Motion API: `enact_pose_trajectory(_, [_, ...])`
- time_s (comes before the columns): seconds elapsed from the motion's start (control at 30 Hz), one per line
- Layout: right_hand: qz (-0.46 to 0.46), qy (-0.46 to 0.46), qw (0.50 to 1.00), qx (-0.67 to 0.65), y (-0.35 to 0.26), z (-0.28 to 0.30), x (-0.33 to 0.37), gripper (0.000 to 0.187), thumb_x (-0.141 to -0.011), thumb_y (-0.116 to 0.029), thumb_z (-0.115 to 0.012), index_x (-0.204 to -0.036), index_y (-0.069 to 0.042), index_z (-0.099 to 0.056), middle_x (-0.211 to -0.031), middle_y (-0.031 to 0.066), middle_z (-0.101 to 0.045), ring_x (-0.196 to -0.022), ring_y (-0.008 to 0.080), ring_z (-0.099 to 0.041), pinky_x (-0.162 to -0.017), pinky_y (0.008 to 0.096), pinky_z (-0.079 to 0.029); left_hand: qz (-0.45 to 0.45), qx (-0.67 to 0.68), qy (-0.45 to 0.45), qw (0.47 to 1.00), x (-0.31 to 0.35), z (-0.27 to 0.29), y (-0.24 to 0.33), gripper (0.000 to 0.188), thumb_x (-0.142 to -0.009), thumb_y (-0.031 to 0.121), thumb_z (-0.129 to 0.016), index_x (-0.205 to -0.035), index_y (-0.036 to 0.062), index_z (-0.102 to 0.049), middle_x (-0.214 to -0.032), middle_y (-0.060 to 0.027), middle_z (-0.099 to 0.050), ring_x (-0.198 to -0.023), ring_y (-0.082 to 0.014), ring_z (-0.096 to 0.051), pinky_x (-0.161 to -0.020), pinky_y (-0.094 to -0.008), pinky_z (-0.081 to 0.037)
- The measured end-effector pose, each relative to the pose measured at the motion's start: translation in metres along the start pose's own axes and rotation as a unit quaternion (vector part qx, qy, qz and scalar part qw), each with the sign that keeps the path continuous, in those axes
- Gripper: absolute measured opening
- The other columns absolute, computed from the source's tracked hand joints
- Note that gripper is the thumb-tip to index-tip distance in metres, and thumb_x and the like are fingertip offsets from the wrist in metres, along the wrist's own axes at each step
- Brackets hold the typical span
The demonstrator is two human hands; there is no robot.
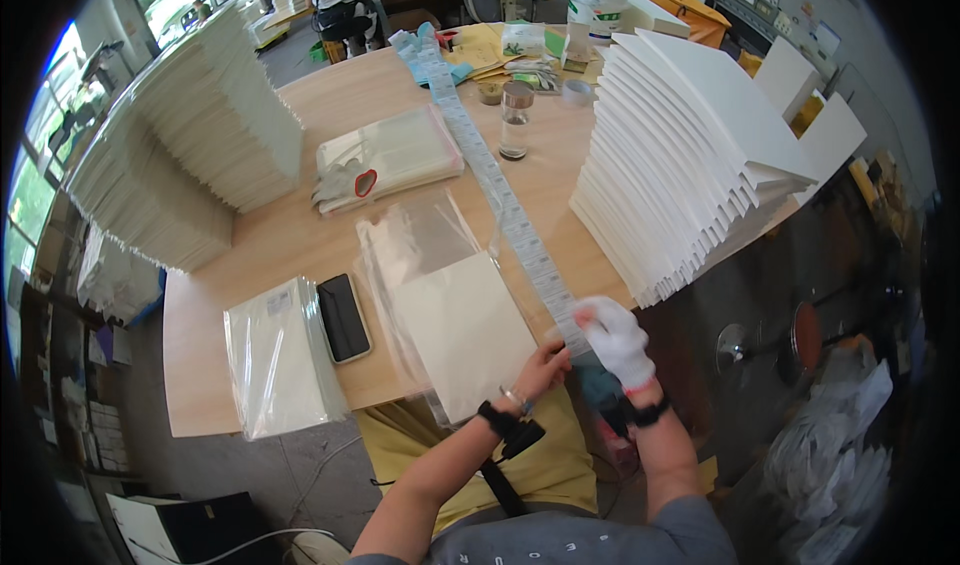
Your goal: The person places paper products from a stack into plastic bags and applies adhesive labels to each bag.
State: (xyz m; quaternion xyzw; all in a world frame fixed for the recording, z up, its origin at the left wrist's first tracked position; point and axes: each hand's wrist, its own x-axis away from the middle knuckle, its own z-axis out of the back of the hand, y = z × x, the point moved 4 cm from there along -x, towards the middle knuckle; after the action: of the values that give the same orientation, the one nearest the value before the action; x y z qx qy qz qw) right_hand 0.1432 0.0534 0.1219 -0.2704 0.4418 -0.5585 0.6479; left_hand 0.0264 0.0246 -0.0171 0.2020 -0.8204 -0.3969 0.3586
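A long strip of printed labels (pixel 520 230) runs across the table toward me, its near end reaching the front edge. My left hand (pixel 545 368), bare, has its fingers pinched on that near end. Over the strip's right side is my right hand (pixel 618 343) in a white glove, its fingers curled and slightly blurred; what they grip is hidden. Just left of my hands, a cream sheet or board (pixel 467 330) lies on clear plastic sleeves (pixel 415 227) and overhangs the table edge a little.
Plastic-wrapped packs (pixel 283 355) and a phone (pixel 343 318) lie at the left. A tall white stack (pixel 690 155) stands right, paper stacks (pixel 190 135) left. Farther back are a glove (pixel 350 182) on a sleeve pile (pixel 400 145), a glass jar (pixel 514 125) and a seated person (pixel 338 0).
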Motion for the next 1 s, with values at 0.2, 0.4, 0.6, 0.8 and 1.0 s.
enact_pose_trajectory(0.2, [-0.096,-0.075,0.992,0.039,0.032,-0.07,-0.079,0.018,-0.082,-0.012,-0.051,-0.092,-0.002,-0.062,-0.086,0.0161,-0.063,-0.081,0.0282,-0.06,-0.073,0.0341,-0.046,-0.223,-0.238,0.232,0.917,0.131,0.062,0.014,0.03,-0.086,0.006,-0.056,-0.114,0.0014,-0.049,-0.081,-0.0055,-0.055,-0.07,-0.0102,-0.052,-0.059,-0.0235,-0.043])
enact_pose_trajectory(0.4, [-0.095,-0.084,0.992,0.026,0.097,-0.13,-0.112,0.02,-0.081,-0.014,-0.049,-0.093,-0.006,-0.063,-0.089,0.0157,-0.063,-0.084,0.0301,-0.06,-0.073,0.0365,-0.046,-0.186,-0.108,0.402,0.89,0.188,0.12,-0.036,0.036,-0.084,0.009,-0.059,-0.116,0.0038,-0.043,-0.1,-0.0038,-0.05,-0.087,-0.0112,-0.049,-0.076,-0.0248,-0.042])
enact_pose_trajectory(0.6, [-0.044,-0.082,0.974,0.207,0.073,-0.134,-0.11,0.026,-0.08,-0.022,-0.054,-0.1,-0.007,-0.059,-0.088,0.0157,-0.061,-0.086,0.0308,-0.059,-0.073,0.039,-0.047,-0.062,0.125,0.289,0.947,0.155,0.12,-0.049,0.034,-0.083,0.013,-0.063,-0.112,0.0042,-0.047,-0.098,-0.0045,-0.058,-0.086,-0.0128,-0.057,-0.071,-0.0279,-0.05])
enact_pose_trajectory(0.8, [-0.068,-0.002,0.95,0.306,0.054,-0.099,-0.108,0.028,-0.078,-0.024,-0.056,-0.099,-0.006,-0.054,-0.086,0.0166,-0.058,-0.082,0.0337,-0.058,-0.068,0.0433,-0.046,-0.065,0.116,0.256,0.957,0.153,0.106,-0.019,0.026,-0.083,0.011,-0.061,-0.107,0.0067,-0.051,-0.094,-0.002,-0.062,-0.079,-0.011,-0.06,-0.062,-0.0268,-0.052])
enact_pose_trajectory(1.0, [-0.096,-0.168,0.929,0.316,0.031,-0.052,0.002,0.03,-0.081,-0.032,-0.05,-0.1,-0.009,-0.054,-0.079,0.019,-0.06,-0.076,0.0376,-0.059,-0.066,0.0481,-0.045,-0.107,0.081,0.241,0.961,0.162,0.093,0.022,0.046,-0.084,0.008,-0.059,-0.125,0.0026,-0.038,-0.101,-0.0041,-0.06,-0.081,-0.0106,-0.059,-0.059,-0.0228,-0.05])
